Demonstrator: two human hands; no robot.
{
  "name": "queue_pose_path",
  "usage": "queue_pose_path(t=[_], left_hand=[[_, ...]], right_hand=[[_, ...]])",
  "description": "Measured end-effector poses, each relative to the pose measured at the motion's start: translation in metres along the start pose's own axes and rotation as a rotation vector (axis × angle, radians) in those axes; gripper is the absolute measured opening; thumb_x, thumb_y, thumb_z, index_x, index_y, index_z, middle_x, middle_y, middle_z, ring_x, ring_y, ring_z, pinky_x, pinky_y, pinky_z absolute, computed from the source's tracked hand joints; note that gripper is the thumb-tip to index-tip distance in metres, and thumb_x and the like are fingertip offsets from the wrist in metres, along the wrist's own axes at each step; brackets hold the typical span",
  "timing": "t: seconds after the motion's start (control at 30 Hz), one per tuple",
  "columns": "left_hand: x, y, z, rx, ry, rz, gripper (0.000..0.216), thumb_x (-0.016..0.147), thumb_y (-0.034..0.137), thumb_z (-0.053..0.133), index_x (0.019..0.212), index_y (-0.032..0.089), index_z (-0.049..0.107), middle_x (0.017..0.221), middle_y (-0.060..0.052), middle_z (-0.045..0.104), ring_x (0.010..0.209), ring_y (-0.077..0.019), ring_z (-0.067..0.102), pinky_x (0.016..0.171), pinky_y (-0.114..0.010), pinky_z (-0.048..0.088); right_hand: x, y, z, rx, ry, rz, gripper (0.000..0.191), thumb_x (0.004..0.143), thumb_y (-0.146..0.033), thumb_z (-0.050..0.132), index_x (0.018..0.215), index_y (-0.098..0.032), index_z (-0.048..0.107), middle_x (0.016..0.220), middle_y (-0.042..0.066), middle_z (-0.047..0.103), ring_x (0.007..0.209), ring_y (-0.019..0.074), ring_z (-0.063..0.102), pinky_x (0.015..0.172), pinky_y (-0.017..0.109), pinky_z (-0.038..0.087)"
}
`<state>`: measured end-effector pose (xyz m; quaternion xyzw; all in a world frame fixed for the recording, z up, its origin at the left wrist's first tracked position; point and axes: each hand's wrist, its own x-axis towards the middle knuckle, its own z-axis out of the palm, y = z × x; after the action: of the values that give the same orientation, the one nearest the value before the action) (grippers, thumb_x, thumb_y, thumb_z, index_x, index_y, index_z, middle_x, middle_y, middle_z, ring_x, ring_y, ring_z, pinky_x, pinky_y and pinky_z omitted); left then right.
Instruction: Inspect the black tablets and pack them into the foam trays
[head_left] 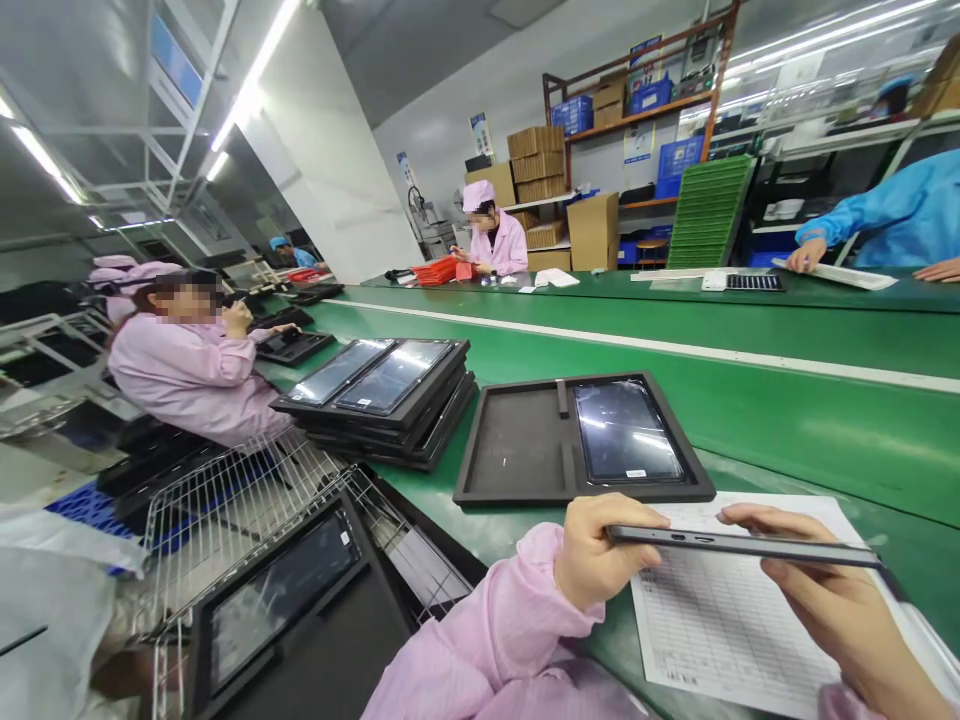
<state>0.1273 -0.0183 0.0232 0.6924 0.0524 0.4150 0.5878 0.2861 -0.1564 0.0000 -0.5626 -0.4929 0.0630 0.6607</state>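
Observation:
My left hand [596, 558] grips the left end of a thin dark tablet [739, 545], held edge-on and level above a printed sheet [720, 630]. My right hand [832, 600] holds the tablet's right part from below, fingers curled over its top edge. Just beyond, a black foam tray [517, 450] lies on the green bench [787, 410] with one tablet [622, 430] in its right pocket; the left pocket is bare. Both of my sleeves are pink.
A stack of black trays with tablets [382, 395] stands left of the open tray. A wire rack [247, 500] and another tray with a tablet [277, 590] sit at lower left. Co-workers in pink [187, 370] [499, 235] and blue [892, 215] work nearby. Cartons and shelves [592, 225] line the back.

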Motion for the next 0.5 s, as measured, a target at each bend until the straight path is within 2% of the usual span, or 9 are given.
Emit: queue_pose_path(t=[0.13,0.27,0.43,0.5], left_hand=[[-0.0025,0.0041,-0.0006,0.032,-0.008,0.001,0.048,0.070,0.066,0.058,0.072,0.021,0.073,0.068,-0.011,0.071,0.064,-0.0239,0.068,0.060,-0.034,0.053],[-0.0024,0.0082,-0.0015,0.015,-0.053,0.024,0.046,0.070,0.065,0.059,0.072,0.022,0.073,0.066,-0.011,0.071,0.063,-0.0240,0.068,0.059,-0.033,0.053],[-0.0044,0.0046,-0.0011,-0.046,-0.030,0.127,0.036,0.074,0.055,0.063,0.080,0.021,0.074,0.067,-0.011,0.071,0.064,-0.0244,0.068,0.059,-0.032,0.053],[-0.0049,0.0014,-0.0022,-0.056,-0.021,0.135,0.037,0.073,0.056,0.063,0.079,0.022,0.074,0.068,-0.012,0.071,0.065,-0.0247,0.069,0.059,-0.032,0.053]], right_hand=[[0.0043,0.0003,0.0039,0.178,-0.017,-0.010,0.026,0.075,-0.054,0.069,0.088,-0.032,0.071,0.081,0.004,0.071,0.076,0.0240,0.068,0.059,0.033,0.059],[0.0048,0.0012,0.0061,0.233,-0.044,-0.050,0.016,0.081,-0.047,0.065,0.087,-0.032,0.071,0.079,0.002,0.071,0.077,0.0201,0.068,0.063,0.030,0.059],[0.0060,-0.0001,0.0090,0.256,-0.077,-0.111,0.014,0.085,-0.042,0.063,0.091,-0.032,0.070,0.080,0.000,0.070,0.079,0.0162,0.067,0.068,0.025,0.058],[0.0076,-0.0010,0.0100,0.270,-0.082,-0.121,0.012,0.085,-0.039,0.063,0.092,-0.031,0.070,0.081,-0.001,0.070,0.081,0.0142,0.067,0.071,0.022,0.057]])
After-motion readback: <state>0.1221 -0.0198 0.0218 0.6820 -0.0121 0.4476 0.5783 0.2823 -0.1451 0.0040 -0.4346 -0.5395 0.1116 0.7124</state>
